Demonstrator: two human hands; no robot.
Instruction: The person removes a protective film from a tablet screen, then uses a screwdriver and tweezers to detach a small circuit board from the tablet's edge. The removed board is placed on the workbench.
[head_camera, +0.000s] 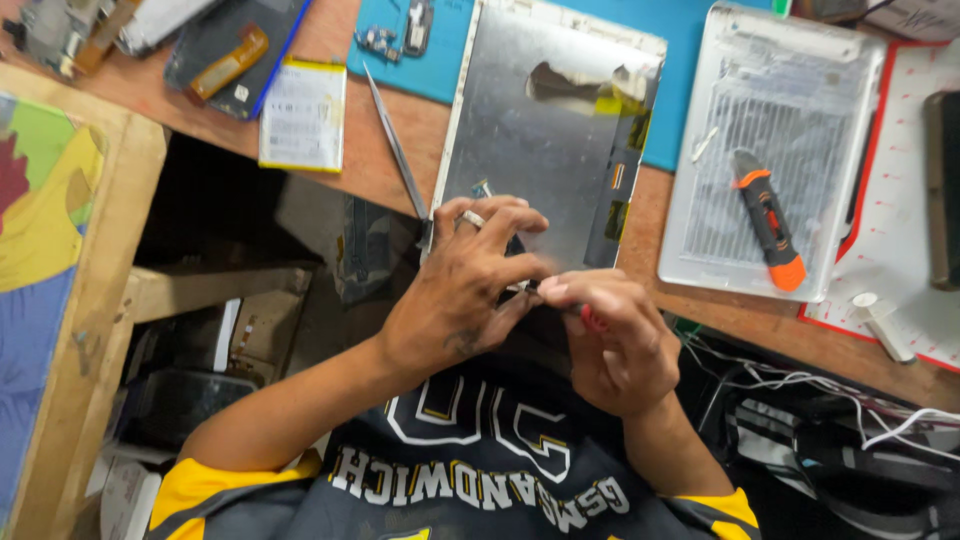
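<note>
A silver tablet back panel (545, 130) lies open on the wooden bench, its near edge hanging over the bench edge. My left hand (470, 285), with a ring on one finger, rests its fingers on the panel's near edge. My right hand (615, 335) is closed around a small red-handled tool (592, 320) and meets the left fingertips at that same edge. What the fingertips pinch is hidden.
Metal tweezers (397, 148) lie left of the panel. A white flat battery (303, 113) sits further left. An orange and black utility knife (768, 218) rests on a white tray (700, 240). A blue mat (690, 60) lies behind. White cables (800, 385) trail at right.
</note>
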